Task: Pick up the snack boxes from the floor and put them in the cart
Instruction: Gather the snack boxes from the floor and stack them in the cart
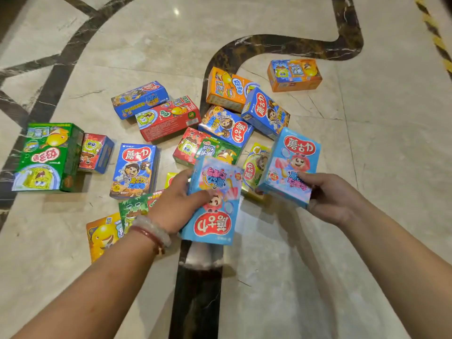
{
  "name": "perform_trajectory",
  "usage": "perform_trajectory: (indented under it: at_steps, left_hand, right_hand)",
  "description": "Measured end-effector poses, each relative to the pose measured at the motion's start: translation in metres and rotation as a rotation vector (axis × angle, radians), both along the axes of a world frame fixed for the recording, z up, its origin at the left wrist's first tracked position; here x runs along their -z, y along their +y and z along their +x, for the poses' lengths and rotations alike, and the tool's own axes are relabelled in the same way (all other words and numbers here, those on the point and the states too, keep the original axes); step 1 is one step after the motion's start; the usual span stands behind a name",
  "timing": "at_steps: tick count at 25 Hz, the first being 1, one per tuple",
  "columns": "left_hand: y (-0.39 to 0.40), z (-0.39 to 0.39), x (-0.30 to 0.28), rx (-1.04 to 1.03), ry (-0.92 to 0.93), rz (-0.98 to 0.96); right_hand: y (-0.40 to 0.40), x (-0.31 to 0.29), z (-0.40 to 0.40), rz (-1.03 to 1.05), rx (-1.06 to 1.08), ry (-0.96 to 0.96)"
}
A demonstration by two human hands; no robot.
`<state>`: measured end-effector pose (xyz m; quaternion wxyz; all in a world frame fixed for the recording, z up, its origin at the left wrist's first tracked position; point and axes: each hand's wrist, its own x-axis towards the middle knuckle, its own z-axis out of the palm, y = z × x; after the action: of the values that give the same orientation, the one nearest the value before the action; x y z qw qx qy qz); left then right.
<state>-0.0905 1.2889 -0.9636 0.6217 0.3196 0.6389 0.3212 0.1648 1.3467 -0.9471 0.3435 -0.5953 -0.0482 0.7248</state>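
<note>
Across the polished marble floor (367,167), snack boxes lie scattered in a loose cluster around its middle, with bare stone open toward the right edge and along the near edge beneath the forearms. Dark veined inlay bands curve through the pale stone, one running straight down between the arms.

The left hand (179,199) grips a light blue box (212,216) by its left side, thumb laid over the printed face, the box tilted and lifted clear of the floor (its red logo reads upside down). Beaded bracelets (152,232) circle that wrist. The right hand (327,199) holds a second light blue box (289,165) at its lower right corner, fingers curled round the edge, the box raised and leaning left; the two boxes nearly meet at their corners.

All the cartons are glossy printed card, rectangular with crisp edges. A large green box (49,157) sits near the left edge, with a small red and blue box (96,152) touching its right side. A dark blue box (134,170) stands just beside those. Farther back a long blue box (139,99) and a red box (168,117) lie touching. An orange box (294,74) rests alone, well apart toward the far right. Another orange box (102,236) lies partly under the left wrist. The cart is out of view.
</note>
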Motion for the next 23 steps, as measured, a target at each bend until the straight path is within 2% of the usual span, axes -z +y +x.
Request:
perform_trajectory:
  at_steps: [3, 7, 14, 17, 20, 23]
  left_hand:
    - [-0.007, -0.004, -0.063, -0.142, -0.128, -0.102]
    - [-0.009, -0.002, -0.181, -0.195, -0.182, -0.122]
    - [-0.010, -0.007, -0.474, -0.286, -0.276, -0.018]
    - [-0.021, -0.012, -0.586, -0.325, -0.299, 0.007]
    - [-0.041, -0.009, -0.678, -0.351, -0.300, 0.053]
    - [-0.065, 0.002, -0.737, -0.336, -0.305, 0.080]
  right_hand:
    - [-0.026, -0.072, 0.002, -0.005, 0.018, 0.081]
    - [-0.045, -0.187, 0.003, 0.016, -0.056, 0.144]
    - [-0.042, -0.466, -0.013, 0.175, -0.103, 0.171]
    - [-0.053, -0.567, -0.011, 0.192, -0.082, 0.211]
    - [-0.078, -0.655, -0.005, 0.227, -0.143, 0.150]
    - [-0.104, -0.709, 0.005, 0.308, -0.212, 0.047]
